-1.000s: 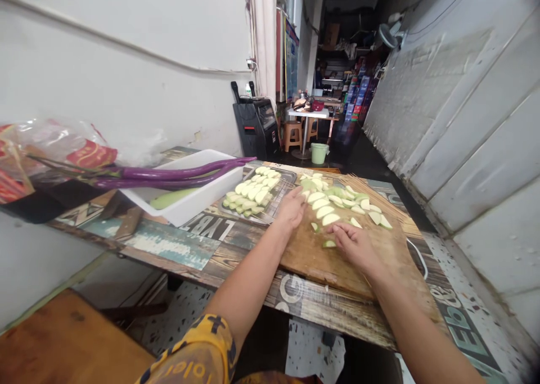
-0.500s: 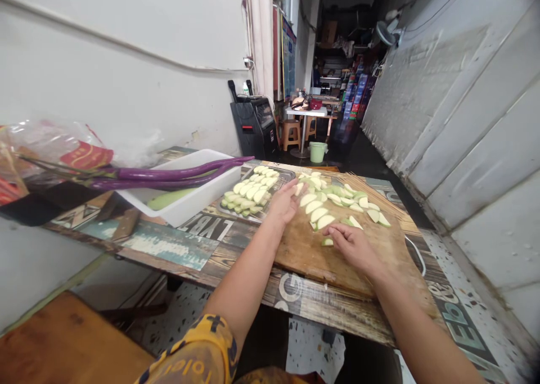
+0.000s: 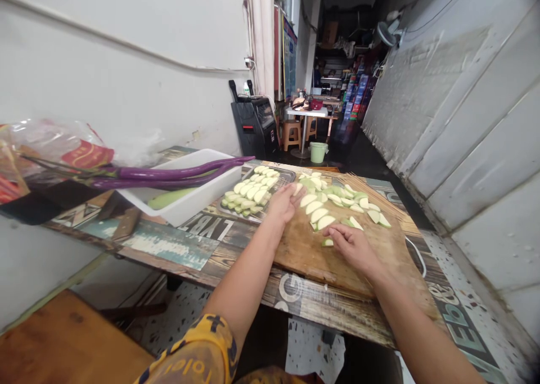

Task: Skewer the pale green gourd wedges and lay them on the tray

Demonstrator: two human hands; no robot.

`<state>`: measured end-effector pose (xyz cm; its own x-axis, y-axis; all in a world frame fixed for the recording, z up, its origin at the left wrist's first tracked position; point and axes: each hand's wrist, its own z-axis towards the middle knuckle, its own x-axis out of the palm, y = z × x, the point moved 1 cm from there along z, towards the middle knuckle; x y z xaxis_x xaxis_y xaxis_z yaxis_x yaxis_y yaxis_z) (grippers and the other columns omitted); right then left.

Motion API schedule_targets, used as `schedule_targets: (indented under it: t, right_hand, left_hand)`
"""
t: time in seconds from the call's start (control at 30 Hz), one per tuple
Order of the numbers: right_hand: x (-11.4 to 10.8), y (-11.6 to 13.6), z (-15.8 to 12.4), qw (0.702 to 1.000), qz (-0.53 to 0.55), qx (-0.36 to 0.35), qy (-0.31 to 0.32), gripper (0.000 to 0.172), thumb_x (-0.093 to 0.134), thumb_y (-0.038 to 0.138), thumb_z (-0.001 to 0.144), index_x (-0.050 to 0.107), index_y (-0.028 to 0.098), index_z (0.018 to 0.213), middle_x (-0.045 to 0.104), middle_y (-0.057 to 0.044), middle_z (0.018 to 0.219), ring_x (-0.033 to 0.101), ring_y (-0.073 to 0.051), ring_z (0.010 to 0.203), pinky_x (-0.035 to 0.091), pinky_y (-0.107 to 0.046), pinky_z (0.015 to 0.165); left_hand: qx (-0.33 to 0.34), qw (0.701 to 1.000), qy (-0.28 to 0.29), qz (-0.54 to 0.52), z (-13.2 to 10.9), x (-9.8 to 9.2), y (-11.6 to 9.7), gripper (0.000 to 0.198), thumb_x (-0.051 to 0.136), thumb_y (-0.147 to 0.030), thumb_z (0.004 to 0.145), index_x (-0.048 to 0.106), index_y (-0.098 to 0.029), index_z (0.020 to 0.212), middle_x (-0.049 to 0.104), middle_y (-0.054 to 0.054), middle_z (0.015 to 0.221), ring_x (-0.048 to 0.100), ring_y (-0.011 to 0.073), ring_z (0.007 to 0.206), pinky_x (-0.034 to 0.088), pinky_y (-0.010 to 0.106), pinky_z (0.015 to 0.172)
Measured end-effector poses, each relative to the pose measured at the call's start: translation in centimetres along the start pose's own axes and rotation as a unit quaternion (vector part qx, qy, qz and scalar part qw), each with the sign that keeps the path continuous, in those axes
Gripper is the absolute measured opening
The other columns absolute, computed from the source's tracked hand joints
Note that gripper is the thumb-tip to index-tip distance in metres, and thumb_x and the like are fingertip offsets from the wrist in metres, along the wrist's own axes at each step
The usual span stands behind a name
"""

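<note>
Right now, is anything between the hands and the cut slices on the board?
Nothing visible. The left hand touches the slices at one end of the row; the right hand lies at their near edge on the cutting board.

**Table** (image 3: 169,243): plank top printed with letters, set against the wall. Directly on it lay, from left to right, a black tray (image 3: 25,208) at the left end, a white tub (image 3: 192,203), a steel tray (image 3: 282,188) just beside the tub, and a wooden board (image 3: 333,257) reaching the front edge. Skewers (image 3: 382,188) lay at the board's far side, and a white cord (image 3: 418,254) ran along its right side.
</note>
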<state>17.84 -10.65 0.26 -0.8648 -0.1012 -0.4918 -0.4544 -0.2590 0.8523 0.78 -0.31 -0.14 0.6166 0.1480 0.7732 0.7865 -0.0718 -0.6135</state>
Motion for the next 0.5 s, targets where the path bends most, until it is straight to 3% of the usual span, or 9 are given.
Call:
schedule_targets:
  t: [0.2,0.5]
  right_hand:
    - [0.06,0.21,-0.07,1.0,-0.007,-0.006,0.002,0.03,0.043,0.037,0.08,0.063,0.015,0.079,0.047,0.002,0.053,0.039,-0.01,0.047,0.029,-0.021,0.044]
    - [0.32,-0.09,-0.03,1.0,-0.01,-0.007,0.011,0.029,0.042,0.037,0.081,0.062,0.016,0.077,0.05,0.001,0.057,0.042,-0.011,0.05,0.033,-0.022,0.048]
  left_hand:
    - [0.005,1.0,-0.016,0.024,-0.06,-0.08,0.19,0.012,0.062,-0.011,0.072,0.055,-0.014,0.082,0.064,0.002,0.073,0.066,0.0144,0.072,0.052,0.022,0.071]
    - [0.005,0.999,-0.041,0.033,-0.12,-0.02,0.32,0.009,0.06,-0.011,0.073,0.054,-0.014,0.079,0.064,0.002,0.073,0.066,0.014,0.069,0.051,0.024,0.072]
